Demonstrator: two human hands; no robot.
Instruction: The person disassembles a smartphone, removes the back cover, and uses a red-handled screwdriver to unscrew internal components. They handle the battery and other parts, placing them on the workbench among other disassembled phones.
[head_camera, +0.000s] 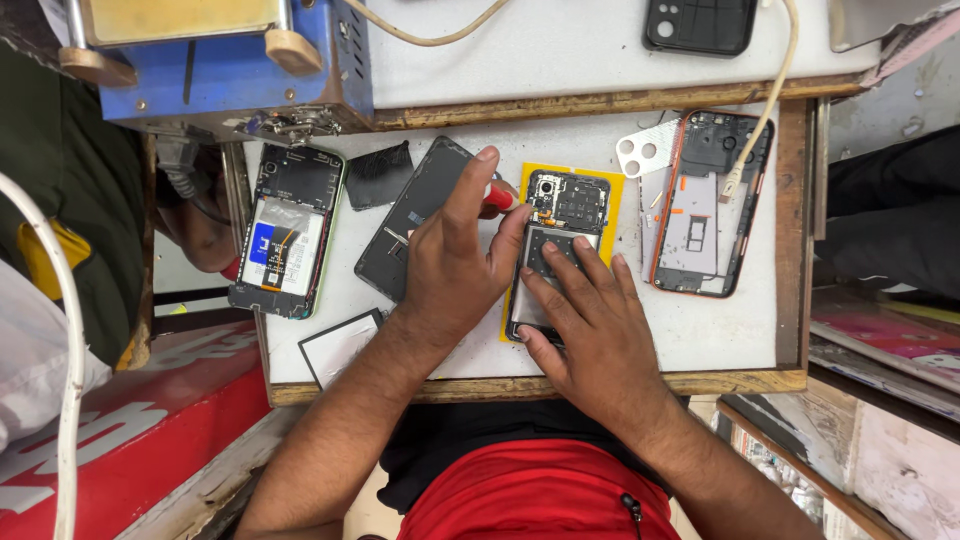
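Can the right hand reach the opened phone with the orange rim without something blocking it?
Probably yes. The right hand lies flat on the phone on the yellow mat, and the opened phone with the orange rim is just beside it on the bare white tabletop. Only a cream cable crosses its top end.

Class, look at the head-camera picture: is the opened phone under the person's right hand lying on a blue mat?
No: the opened phone pinned flat by the right hand lies on a yellow mat, not a blue one.

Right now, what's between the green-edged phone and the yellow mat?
A dark back cover, partly under the left hand, in the head view.
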